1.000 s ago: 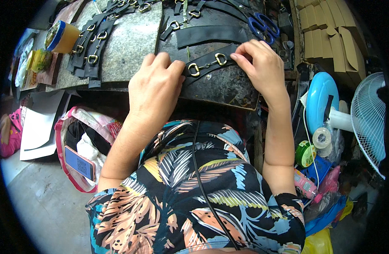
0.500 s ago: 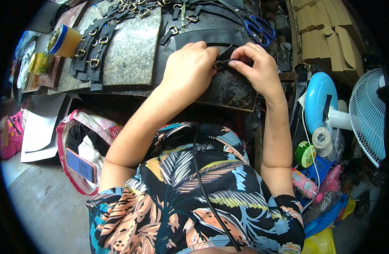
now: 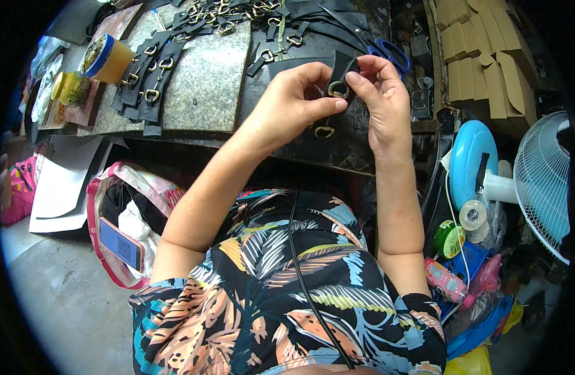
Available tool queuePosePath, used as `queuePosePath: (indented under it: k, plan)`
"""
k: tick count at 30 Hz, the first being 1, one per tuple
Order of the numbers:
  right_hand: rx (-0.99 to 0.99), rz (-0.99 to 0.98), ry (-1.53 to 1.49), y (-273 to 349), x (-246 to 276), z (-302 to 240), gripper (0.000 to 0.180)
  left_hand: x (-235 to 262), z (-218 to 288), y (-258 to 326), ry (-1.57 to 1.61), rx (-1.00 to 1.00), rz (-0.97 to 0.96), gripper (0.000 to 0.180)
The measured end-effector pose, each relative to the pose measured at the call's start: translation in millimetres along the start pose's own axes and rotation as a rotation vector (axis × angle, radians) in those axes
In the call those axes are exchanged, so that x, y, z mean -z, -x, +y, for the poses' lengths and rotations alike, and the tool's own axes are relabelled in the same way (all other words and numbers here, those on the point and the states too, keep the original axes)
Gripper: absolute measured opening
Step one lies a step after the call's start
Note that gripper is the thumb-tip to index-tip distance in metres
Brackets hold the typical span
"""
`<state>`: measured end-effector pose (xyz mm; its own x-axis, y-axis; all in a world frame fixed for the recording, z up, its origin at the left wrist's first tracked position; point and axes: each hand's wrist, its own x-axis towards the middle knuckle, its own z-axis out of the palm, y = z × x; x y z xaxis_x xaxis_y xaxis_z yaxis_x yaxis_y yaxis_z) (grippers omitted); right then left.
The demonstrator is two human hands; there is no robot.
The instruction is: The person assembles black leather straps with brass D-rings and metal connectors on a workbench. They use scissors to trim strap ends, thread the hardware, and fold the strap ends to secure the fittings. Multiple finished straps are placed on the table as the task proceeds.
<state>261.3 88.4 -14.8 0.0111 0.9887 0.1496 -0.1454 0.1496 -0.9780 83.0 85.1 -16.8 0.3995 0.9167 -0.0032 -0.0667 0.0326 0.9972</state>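
Between my two hands a black strap (image 3: 342, 65) with brass-coloured metal rings is held up over the dark worktable (image 3: 293, 142). My left hand (image 3: 300, 97) grips the strap from the left, its thumb at one ring. From the right, my right hand (image 3: 381, 94) pinches the strap's upper end between thumb and fingers. A second ring (image 3: 325, 131) shows below the left fingers. Beyond the hands lies a flat black strip (image 3: 293, 64), partly hidden by the left hand. Blue-handled scissors (image 3: 397, 56) rest just past the right hand.
Black straps with metal rings (image 3: 151, 78) lie on a grey stone slab (image 3: 206, 81), and more are heaped behind. A jar (image 3: 109, 59) stands at the left. Cardboard boxes (image 3: 487, 81) and a fan (image 3: 544, 181) are on the right. A phone (image 3: 120, 244) lies on a bag.
Both hands have lifted the strap and turned it more upright, so its rings show. The left thumb has come out along the strap. The view has shifted slightly.
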Motion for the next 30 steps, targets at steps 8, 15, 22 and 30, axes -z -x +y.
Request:
queuePosePath:
  k: [8,15,22,30]
  plan:
    - [-0.063,-0.161,-0.106,-0.7,-7.0,-12.4,0.018,-8.4,3.2,8.2,-0.051,-0.086,0.064,0.040]
    - [0.219,-0.128,0.324,-9.7,-20.5,-11.6,0.010,5.8,11.0,6.5,0.309,-0.020,0.071,0.020]
    - [0.582,-0.028,0.742,-0.2,-25.1,-9.6,0.017,1.9,4.0,5.9,0.489,-0.025,0.300,0.014]
    - [0.433,-0.108,0.629,7.0,-25.5,-8.5,0.014,13.6,1.2,12.0,0.606,0.014,0.298,0.020]
